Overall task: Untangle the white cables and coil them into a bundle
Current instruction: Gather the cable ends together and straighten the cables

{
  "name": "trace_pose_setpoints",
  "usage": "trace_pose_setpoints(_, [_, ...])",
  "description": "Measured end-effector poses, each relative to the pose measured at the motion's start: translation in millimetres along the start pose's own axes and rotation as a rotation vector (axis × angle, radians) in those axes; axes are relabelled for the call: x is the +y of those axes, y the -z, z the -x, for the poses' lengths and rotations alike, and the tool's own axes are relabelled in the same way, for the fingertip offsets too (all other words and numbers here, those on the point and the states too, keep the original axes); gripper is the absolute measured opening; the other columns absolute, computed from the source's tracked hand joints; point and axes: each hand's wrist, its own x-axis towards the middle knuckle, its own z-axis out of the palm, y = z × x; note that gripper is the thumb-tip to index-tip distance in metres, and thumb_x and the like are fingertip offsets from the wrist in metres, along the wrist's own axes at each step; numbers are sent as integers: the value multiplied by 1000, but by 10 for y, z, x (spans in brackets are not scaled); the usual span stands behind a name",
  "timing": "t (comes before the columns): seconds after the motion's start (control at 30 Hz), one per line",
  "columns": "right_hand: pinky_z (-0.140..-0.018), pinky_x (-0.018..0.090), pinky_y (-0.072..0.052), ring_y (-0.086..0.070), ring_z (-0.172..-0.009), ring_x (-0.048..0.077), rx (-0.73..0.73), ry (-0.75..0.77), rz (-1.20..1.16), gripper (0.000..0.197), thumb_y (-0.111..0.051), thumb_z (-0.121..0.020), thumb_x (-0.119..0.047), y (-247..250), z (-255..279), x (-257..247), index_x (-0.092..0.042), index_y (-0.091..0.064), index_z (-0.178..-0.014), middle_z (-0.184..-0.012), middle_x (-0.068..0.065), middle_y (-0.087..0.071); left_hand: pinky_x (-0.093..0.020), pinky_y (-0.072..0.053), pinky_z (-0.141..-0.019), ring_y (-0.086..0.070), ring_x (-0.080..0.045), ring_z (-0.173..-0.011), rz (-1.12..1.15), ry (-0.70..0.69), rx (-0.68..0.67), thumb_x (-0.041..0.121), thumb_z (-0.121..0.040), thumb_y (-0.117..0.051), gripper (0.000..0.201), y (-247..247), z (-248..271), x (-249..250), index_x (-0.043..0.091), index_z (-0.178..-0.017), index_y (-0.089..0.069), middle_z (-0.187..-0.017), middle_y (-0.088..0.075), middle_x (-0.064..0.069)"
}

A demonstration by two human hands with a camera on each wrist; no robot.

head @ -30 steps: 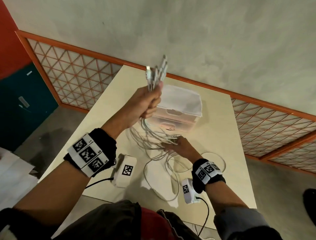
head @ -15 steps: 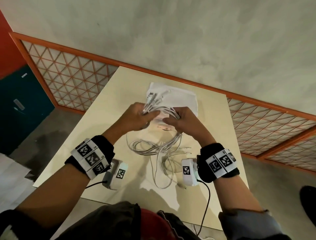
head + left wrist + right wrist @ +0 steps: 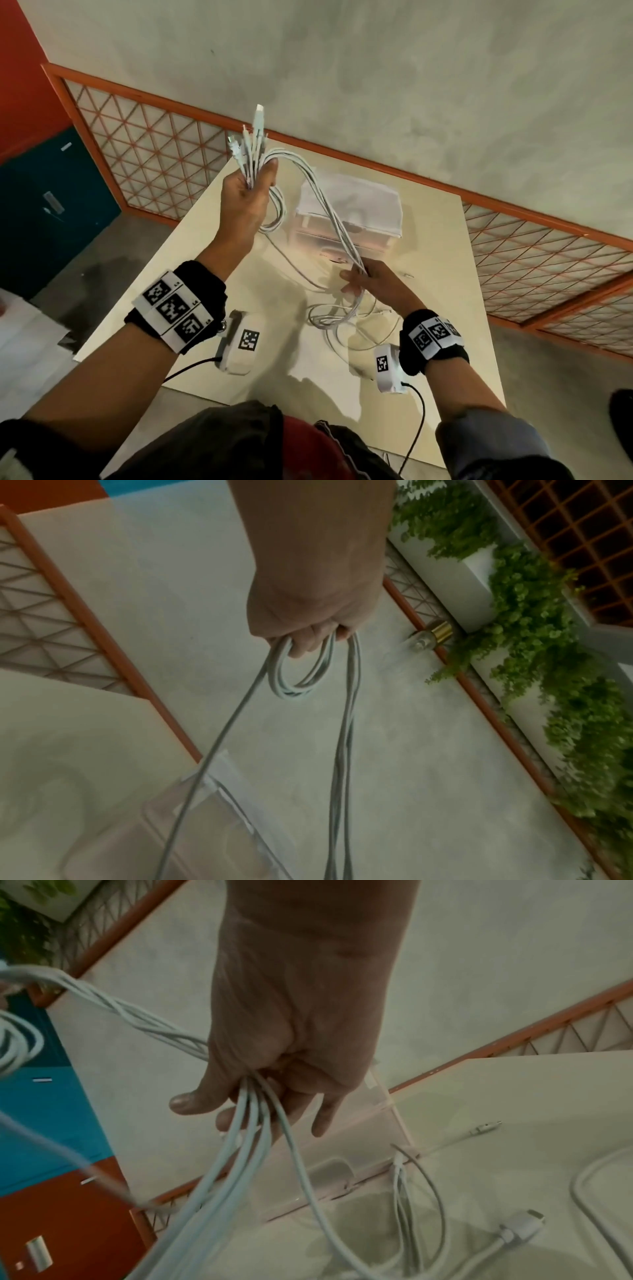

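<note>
Head view: left hand (image 3: 245, 202) raised above the surface (image 3: 442, 274), grip closed round the white cables (image 3: 329, 205) just below their connector ends (image 3: 251, 144), a small loop hanging under the fist. Strands run down to the right hand (image 3: 371, 281), low over the surface, fingers curled around them. Slack loops lie on the surface beneath. Translucent lidded box (image 3: 352, 212) sits behind, partly crossed by the strands. Orange lattice railing (image 3: 154, 154) beyond; green plants (image 3: 534, 620) in left wrist view.
</note>
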Motion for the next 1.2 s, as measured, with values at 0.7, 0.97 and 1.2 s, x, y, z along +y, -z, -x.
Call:
trace_pose_setpoints(0.7, [-42,22,-31,-41,-44,10,285,-35,-116,20,-56,-94,-19,460,142,49,-17,-46,-77,-61,4,-52,-15,-13,-36,-19,-3,-29,-140,228,-168,20,-82,-71,27,283,-49,-28,11,-62,-56,-32,-36,10])
trace_pose_setpoints(0.97, [-54,27,-55,-42,-42,10,338,16,-464,24,-52,-94,-8,543,198,-43,-13,-45,-72,-53,-3,-35,-17,-21,-39,-19,-7,-36,-10,366,-241,26,-81,-71,28,339,-40,-174,18,-55,-62,-38,-22,11])
trace_pose_setpoints(1.2, [-49,22,-29,-30,-49,12,400,23,17,31,-57,-91,-20,559,129,-73,-26,-50,-62,-52,-9,-34,-20,-46,-50,-38,-6,-39,117,473,-258,31,-80,-69,32,387,-96,-159,20,-51,-62,-43,-41,9])
